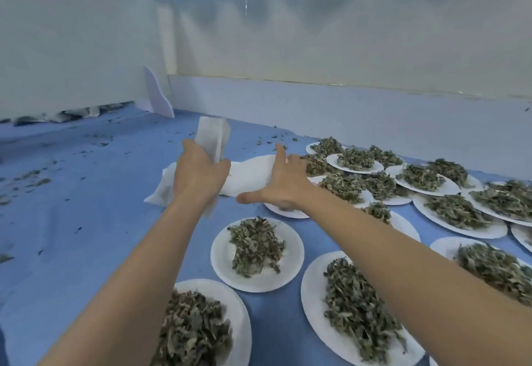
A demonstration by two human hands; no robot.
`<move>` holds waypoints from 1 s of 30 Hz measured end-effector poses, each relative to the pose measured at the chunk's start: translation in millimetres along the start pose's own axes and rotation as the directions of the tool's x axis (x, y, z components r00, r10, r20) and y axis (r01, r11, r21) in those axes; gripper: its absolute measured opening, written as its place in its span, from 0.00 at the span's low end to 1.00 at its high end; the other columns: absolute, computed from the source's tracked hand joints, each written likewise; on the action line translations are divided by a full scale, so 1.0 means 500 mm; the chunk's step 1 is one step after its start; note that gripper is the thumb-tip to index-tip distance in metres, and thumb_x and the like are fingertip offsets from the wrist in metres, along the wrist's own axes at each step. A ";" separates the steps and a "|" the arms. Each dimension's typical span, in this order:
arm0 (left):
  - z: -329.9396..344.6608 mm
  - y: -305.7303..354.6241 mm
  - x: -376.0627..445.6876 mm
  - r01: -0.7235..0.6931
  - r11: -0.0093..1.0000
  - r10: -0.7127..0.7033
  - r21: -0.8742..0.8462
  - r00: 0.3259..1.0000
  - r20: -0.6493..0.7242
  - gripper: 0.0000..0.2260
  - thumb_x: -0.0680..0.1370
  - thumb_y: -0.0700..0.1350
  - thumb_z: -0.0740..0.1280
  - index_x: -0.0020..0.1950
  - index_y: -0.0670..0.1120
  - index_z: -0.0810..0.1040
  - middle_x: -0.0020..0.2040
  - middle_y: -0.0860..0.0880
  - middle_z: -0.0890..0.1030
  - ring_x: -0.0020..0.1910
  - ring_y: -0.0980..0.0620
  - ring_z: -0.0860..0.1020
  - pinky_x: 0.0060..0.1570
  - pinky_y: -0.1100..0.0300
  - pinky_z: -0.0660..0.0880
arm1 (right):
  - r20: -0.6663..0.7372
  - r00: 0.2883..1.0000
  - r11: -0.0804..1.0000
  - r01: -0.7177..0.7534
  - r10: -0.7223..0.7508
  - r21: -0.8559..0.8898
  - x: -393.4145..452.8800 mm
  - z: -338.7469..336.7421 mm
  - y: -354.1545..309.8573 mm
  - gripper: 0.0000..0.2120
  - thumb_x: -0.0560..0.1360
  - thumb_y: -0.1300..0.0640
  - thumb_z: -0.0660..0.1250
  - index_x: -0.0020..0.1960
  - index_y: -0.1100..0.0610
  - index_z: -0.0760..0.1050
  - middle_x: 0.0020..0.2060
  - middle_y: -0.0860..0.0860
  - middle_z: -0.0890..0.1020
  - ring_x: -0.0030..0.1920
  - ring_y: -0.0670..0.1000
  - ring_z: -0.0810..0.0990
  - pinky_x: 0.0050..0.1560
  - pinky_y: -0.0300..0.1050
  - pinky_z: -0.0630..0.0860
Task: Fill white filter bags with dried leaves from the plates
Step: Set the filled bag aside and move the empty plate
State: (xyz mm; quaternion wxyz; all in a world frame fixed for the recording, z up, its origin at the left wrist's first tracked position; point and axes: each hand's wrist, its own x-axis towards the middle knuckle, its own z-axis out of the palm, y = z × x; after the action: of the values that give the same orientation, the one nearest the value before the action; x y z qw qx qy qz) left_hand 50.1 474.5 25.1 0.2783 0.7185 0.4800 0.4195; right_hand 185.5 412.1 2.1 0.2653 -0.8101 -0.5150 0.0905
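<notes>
Head view, left to right. The blue cloth (86, 207) that covers the work surface carries scattered leaf crumbs (31, 177) toward its left edge. Near the middle of the cloth my left hand (198, 175) grips a white filter bag (214, 142); the bag stands upright above my fingers, its top reaching toward the far edge, and I cannot tell whether anything is in it. Under and behind that hand lies a pile of white filter bags (247, 175), flat on the cloth. My right hand (283, 184) is released, fingers straight and thumb spread, its palm over the right end of the pile and over an almost bare paper plate (288, 212); I cannot tell whether it touches either. Toward the near edge stand three white paper plates, each holding a heap of dried leaves: one at the near edge (239, 311), one just beyond it (290, 262) and one to their right (313, 308), partly hidden by my right forearm. More leaf-filled plates (449, 221) overlap one another in rows running to the right edge of the cloth.
</notes>
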 end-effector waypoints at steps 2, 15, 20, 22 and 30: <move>0.022 -0.037 0.044 0.097 0.995 -0.099 0.023 0.994 0.051 0.18 0.72 0.43 0.65 0.57 0.40 0.63 0.47 0.45 0.70 0.46 0.43 0.69 0.39 0.55 0.64 | 0.008 1.000 0.999 -0.027 0.027 -0.023 0.059 0.032 -0.008 0.64 0.53 0.32 0.73 0.73 0.52 0.36 0.71 0.61 0.52 0.72 0.62 0.47 0.69 0.57 0.55; 0.130 -0.176 0.221 0.249 0.853 -0.320 0.459 0.944 0.084 0.35 0.76 0.42 0.60 0.74 0.41 0.39 0.71 0.34 0.54 0.69 0.36 0.58 0.66 0.48 0.57 | 0.114 0.981 0.987 -0.152 0.157 -0.051 0.266 0.185 -0.042 0.66 0.54 0.30 0.71 0.73 0.55 0.34 0.71 0.63 0.52 0.73 0.62 0.49 0.72 0.55 0.53; 0.153 -0.197 0.217 0.058 0.710 -0.077 0.702 0.997 -0.004 0.25 0.77 0.44 0.61 0.69 0.38 0.55 0.64 0.36 0.64 0.61 0.39 0.66 0.59 0.51 0.64 | 0.106 0.987 0.985 -0.103 0.118 -0.136 0.280 0.209 -0.049 0.57 0.65 0.31 0.65 0.73 0.57 0.32 0.73 0.67 0.46 0.73 0.65 0.45 0.73 0.58 0.45; 0.149 -0.192 0.211 -0.012 0.669 0.024 0.743 1.000 -0.005 0.20 0.76 0.42 0.61 0.65 0.37 0.61 0.62 0.37 0.66 0.60 0.40 0.66 0.55 0.54 0.65 | 0.103 0.992 0.984 -0.059 0.077 -0.171 0.270 0.204 -0.057 0.51 0.70 0.34 0.62 0.73 0.58 0.32 0.73 0.67 0.44 0.74 0.65 0.41 0.72 0.60 0.42; 0.074 -0.071 0.109 -0.112 0.829 0.024 0.548 0.986 0.164 0.14 0.75 0.37 0.59 0.60 0.38 0.66 0.61 0.37 0.67 0.60 0.39 0.66 0.51 0.54 0.66 | 0.131 0.991 0.979 0.014 0.013 -0.202 0.140 0.113 -0.090 0.42 0.75 0.47 0.63 0.74 0.58 0.38 0.73 0.66 0.42 0.73 0.64 0.38 0.71 0.62 0.40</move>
State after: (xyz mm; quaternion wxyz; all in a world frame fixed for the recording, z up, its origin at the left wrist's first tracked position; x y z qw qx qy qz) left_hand 76.5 538.6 -3.4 0.0781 0.8144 0.5327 0.2165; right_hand 158.0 507.7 -13.1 0.1468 -0.8250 -0.5382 0.0909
